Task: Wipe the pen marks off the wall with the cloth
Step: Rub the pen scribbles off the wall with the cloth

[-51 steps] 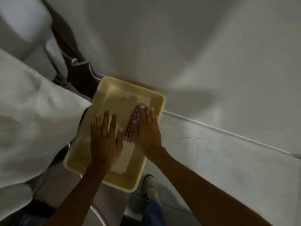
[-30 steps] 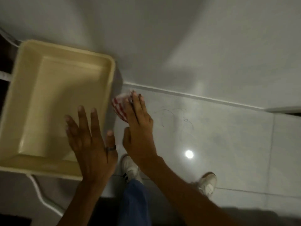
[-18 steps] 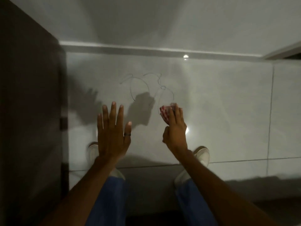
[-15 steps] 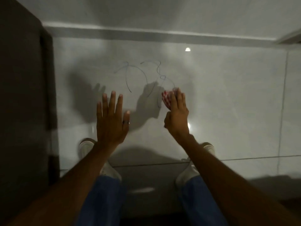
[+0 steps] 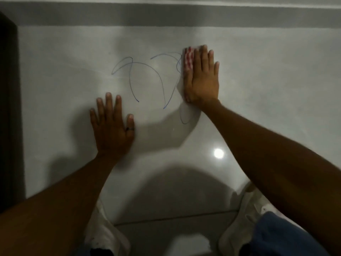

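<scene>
Already right hand (image 5: 201, 78) flat, palm pinning checked cloth (image 5: 188, 61) on tiled wall (image 5: 258, 80) at pen marks' (image 5: 144, 78) right edge. Left hand (image 5: 112, 124) splayed, holding nothing. Best firm overlapping strokes leftward.

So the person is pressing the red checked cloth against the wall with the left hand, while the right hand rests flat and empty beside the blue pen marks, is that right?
Not quite: the hands are swapped. The head view shows the right hand pressing the red checked cloth against the wall, at the right end of the blue pen marks. The left hand rests flat and empty beside them.
</scene>
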